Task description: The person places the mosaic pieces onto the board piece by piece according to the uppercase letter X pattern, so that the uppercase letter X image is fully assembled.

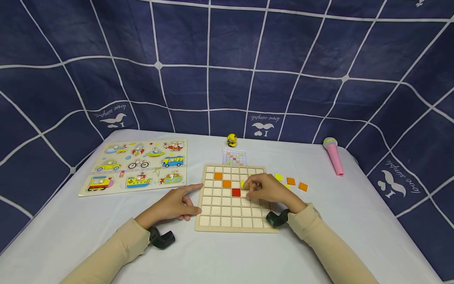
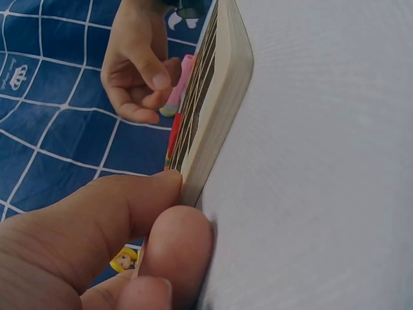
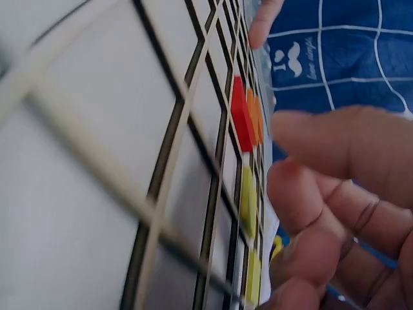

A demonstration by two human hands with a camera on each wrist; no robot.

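Note:
A wooden grid board [image 1: 221,221] lies flat on the table. Along a diagonal of its squares sit two orange tiles, one farther back [image 1: 218,176] and one nearer [image 1: 226,184], then a red tile [image 1: 236,192]. My left hand [image 1: 175,205] touches the board's left edge with thumb and extended index finger spread apart. Over the right half of the board hovers my right hand [image 1: 267,188], fingers loosely bent, beside a yellow tile [image 1: 242,184] it partly covers. In the right wrist view nothing shows between its fingertips [image 3: 293,129]; two yellow tiles [image 3: 248,203] sit in the grid.
Loose yellow and orange tiles [image 1: 291,181] lie right of the board. Behind it are a printed grid card [image 1: 234,157] and a small yellow figurine [image 1: 231,140]. A vehicle peg puzzle [image 1: 142,173] lies at left, a pink toy microphone [image 1: 334,157] at far right.

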